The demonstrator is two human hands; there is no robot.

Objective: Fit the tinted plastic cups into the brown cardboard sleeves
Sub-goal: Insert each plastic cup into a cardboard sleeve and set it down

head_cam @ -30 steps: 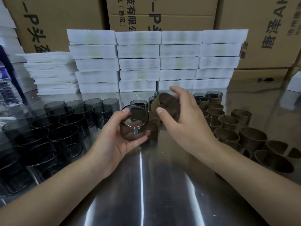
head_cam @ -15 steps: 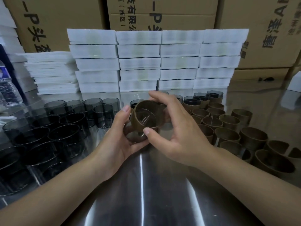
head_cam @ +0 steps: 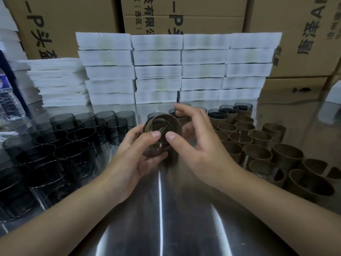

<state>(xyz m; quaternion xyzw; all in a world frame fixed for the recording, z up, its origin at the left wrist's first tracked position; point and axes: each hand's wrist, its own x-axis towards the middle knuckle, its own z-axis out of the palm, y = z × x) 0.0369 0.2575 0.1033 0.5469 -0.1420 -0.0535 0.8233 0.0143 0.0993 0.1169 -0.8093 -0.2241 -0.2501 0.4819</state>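
Note:
A tinted plastic cup (head_cam: 154,149) is held tilted above the steel table, with a brown cardboard sleeve (head_cam: 164,124) around its upper part. My left hand (head_cam: 132,156) grips the cup from the left and below, thumb on the sleeve's near rim. My right hand (head_cam: 195,145) has its thumb on that rim too, and its fingers curve over the far side of the sleeve. Several bare tinted cups (head_cam: 73,145) stand at the left. Several brown sleeves (head_cam: 258,145) stand at the right. A few sleeved cups (head_cam: 239,109) stand at the back right.
Stacks of white foam trays (head_cam: 177,71) line the back of the table, with cardboard boxes (head_cam: 184,13) behind them. A plastic bottle (head_cam: 9,100) stands at the far left. The shiny steel table (head_cam: 166,218) reaches to the near edge.
My right hand brought the sleeve over to the cup in my left hand and slid it onto the cup. Both thumbs now press on the sleeve's near rim.

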